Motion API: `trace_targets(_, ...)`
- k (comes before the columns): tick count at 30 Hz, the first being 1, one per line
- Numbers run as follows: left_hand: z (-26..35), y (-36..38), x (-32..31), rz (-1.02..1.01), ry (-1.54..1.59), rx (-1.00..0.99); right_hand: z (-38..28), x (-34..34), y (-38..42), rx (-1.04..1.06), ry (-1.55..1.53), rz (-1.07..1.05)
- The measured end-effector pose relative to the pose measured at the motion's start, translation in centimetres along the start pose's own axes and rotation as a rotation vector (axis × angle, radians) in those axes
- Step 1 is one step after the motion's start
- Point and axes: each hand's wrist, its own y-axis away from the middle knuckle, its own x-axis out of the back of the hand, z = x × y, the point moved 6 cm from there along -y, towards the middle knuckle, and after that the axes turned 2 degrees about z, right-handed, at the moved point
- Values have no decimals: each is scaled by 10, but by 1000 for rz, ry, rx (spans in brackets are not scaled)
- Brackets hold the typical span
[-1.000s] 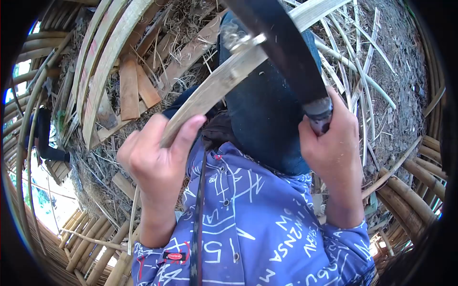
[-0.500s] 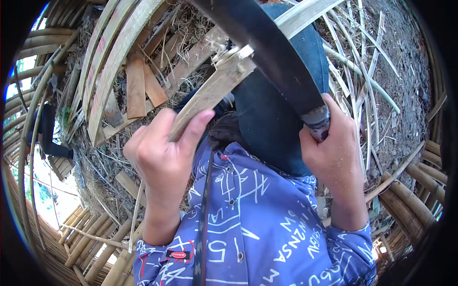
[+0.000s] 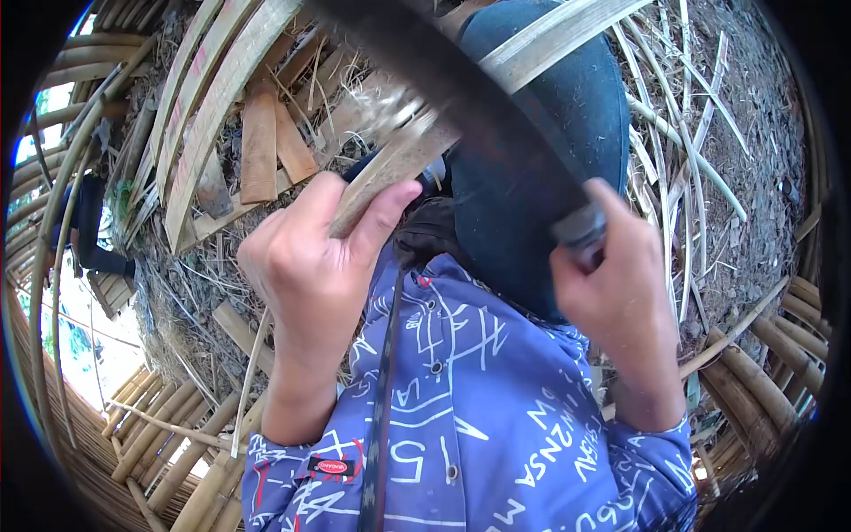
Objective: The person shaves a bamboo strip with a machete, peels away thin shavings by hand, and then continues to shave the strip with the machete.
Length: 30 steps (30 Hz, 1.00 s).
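My left hand (image 3: 306, 230) is closed around the near end of a long, pale bamboo strip (image 3: 567, 40), which slants up to the right across my knee. In my right hand (image 3: 616, 270) is the handle of a machete, fingers wrapped round it. The dark, broad machete blade (image 3: 496, 115) crosses over the strip, blurred by motion. Where the blade meets the strip, a tuft of curled shavings (image 3: 383, 106) sticks out on the left side. The part of the strip beneath the blade is hidden.
Long split bamboo slats (image 3: 208, 115) curve at the upper left, beside short flat wood pieces (image 3: 259, 146). Thin strips (image 3: 700, 151) and shavings litter the ground at right. Bamboo poles (image 3: 749, 381) stand at the lower right. Another person's dark-clothed leg (image 3: 97, 253) shows at far left.
The machete blade has shifted slightly left and down along the strip, and the shavings are now blurred. My left hand has moved a little up and right with the strip.
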Motion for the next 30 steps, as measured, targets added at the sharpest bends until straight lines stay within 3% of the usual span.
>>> trace_targets(2, -5, 2, -4, -49, 1, 25, -1, 0, -4, 82, 104, -47)
trace_targets(6, -4, 6, 1, -37, 131, 38, 6, 18, -17, -95, 6, 134)
trace_targets(11, -7, 0, 3, -114, 208, 62, 12, 12, -19, -82, 1, 199)
trace_targets(16, -10, -4, 10, -115, 178, -1, 7, 15, -20, -113, -64, 134)
trace_targets(20, -13, 0, 12, -25, 113, -60, 20, 13, -17, -157, -205, 149)
trace_targets(23, -17, 7, 10, -99, 158, -101, 22, 12, -22, -108, -660, 269)
trace_targets(27, -23, 14, 3, -241, 307, -84, 12, 17, -29, -1, -800, 330)
trace_targets(30, -24, 16, 2, -215, 350, -110, 19, 13, -32, -36, -830, 375)
